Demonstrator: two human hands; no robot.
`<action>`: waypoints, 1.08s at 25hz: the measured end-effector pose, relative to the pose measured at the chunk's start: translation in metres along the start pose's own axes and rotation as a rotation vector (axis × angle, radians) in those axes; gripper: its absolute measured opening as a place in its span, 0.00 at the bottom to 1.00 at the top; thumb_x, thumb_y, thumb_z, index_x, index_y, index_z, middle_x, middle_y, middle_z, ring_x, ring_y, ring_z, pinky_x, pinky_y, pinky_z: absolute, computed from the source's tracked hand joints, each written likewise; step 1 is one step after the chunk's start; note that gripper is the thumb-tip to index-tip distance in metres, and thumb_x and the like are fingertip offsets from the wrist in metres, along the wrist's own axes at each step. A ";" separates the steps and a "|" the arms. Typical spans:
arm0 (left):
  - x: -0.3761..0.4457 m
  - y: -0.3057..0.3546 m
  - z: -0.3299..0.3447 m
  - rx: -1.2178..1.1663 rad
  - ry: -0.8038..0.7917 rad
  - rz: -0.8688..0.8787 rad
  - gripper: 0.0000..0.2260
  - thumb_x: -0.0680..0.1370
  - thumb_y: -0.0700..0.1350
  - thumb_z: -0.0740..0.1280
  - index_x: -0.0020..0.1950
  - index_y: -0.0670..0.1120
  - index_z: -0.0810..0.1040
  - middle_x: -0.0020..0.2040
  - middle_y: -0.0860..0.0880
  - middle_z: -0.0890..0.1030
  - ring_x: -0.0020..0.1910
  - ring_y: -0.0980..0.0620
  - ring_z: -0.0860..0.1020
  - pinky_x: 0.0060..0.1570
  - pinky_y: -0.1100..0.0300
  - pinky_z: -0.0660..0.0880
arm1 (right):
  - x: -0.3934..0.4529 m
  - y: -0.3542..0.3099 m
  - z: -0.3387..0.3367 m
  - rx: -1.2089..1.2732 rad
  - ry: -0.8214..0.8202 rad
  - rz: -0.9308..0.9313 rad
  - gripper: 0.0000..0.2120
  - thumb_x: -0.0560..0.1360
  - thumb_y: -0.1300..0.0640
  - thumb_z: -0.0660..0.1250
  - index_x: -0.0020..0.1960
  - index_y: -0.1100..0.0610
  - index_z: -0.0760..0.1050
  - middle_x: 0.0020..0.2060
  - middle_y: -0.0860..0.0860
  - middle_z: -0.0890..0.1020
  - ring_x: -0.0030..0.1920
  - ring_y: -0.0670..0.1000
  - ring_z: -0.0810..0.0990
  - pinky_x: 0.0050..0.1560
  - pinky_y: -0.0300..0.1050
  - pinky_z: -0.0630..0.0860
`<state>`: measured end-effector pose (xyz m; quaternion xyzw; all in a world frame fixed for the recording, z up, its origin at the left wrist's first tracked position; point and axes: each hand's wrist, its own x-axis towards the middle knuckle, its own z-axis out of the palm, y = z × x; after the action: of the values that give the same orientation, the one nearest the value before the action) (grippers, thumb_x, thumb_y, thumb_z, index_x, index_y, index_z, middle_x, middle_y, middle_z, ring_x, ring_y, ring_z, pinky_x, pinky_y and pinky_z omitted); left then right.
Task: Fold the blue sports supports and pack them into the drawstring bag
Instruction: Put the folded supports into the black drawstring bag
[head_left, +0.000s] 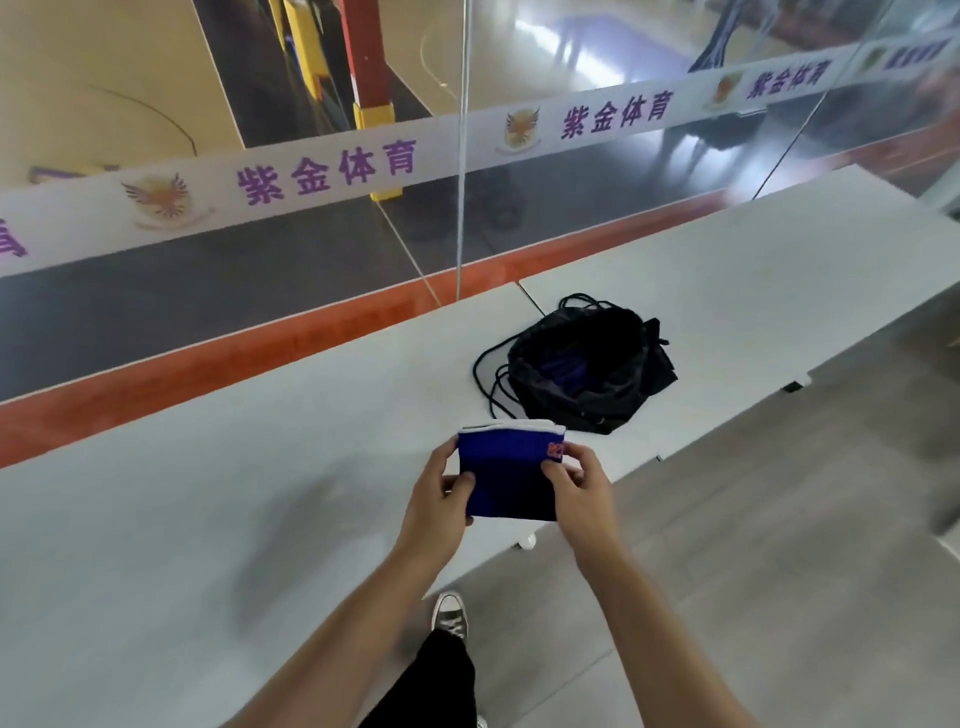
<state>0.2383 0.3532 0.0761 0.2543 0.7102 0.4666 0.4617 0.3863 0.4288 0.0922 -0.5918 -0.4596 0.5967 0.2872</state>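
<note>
A folded blue sports support (506, 475) with a white top band and an orange mark is held just above the table's front edge. My left hand (439, 501) pinches its left side and my right hand (579, 493) pinches its right side. Beyond it, a black drawstring bag (587, 371) lies on the white table (208, 493) with its mouth open. Something blue (563, 370) shows inside the bag. The bag's black cords (488, 374) loop out to its left.
A second white table (753, 270) adjoins at the right. A glass wall with a white lettered strip (332, 171) runs behind both tables. My leg and grey sneaker (449, 616) stand on the grey floor by the front edge.
</note>
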 end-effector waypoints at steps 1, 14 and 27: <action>0.012 0.005 0.012 0.017 -0.002 0.006 0.19 0.83 0.43 0.60 0.73 0.58 0.67 0.51 0.48 0.84 0.50 0.49 0.83 0.45 0.56 0.82 | 0.014 -0.004 -0.009 0.012 0.008 0.013 0.08 0.81 0.58 0.64 0.58 0.48 0.74 0.49 0.50 0.85 0.49 0.50 0.84 0.49 0.48 0.82; 0.157 0.072 0.141 0.091 -0.023 -0.031 0.13 0.80 0.44 0.67 0.64 0.53 0.72 0.51 0.54 0.82 0.50 0.53 0.83 0.46 0.49 0.84 | 0.201 -0.064 -0.101 -0.175 0.006 -0.032 0.08 0.81 0.57 0.66 0.60 0.53 0.79 0.50 0.48 0.85 0.52 0.50 0.83 0.50 0.48 0.82; 0.248 0.070 0.222 0.038 0.308 -0.330 0.16 0.80 0.44 0.68 0.67 0.46 0.72 0.54 0.45 0.81 0.50 0.48 0.83 0.45 0.50 0.84 | 0.378 -0.090 -0.126 -0.989 -0.561 -0.178 0.14 0.79 0.44 0.63 0.58 0.51 0.75 0.50 0.48 0.80 0.55 0.55 0.79 0.53 0.50 0.74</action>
<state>0.3214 0.6747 0.0048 0.0690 0.8131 0.4045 0.4129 0.4396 0.8274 0.0209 -0.4339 -0.7907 0.4185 -0.1072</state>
